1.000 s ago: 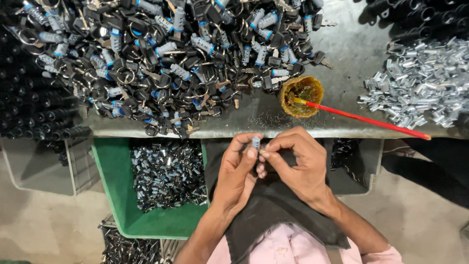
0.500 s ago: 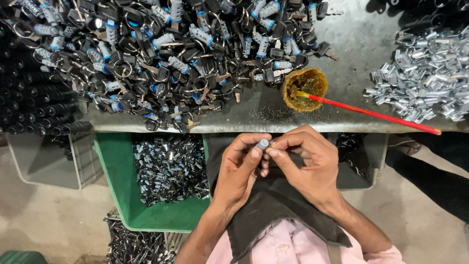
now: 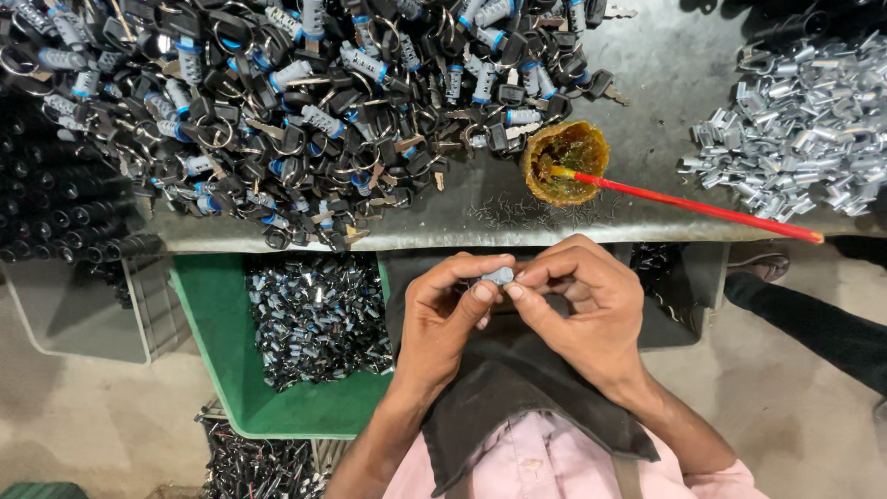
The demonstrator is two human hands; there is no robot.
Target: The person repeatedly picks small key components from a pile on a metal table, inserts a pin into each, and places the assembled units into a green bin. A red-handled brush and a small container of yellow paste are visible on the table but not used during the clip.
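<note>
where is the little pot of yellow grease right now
In the head view the yellow grease pot sits on the metal bench, right of centre, beside the heap of keyed lock cylinders, with a red stick resting in it.

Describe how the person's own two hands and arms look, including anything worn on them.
Both are bare: the left hand and right hand wear no gloves, rings or watch that can be seen. The forearms are uncovered, with pale pink shirt sleeves ending near the elbows. A dark cloth apron lies across the lap between the arms.
</note>
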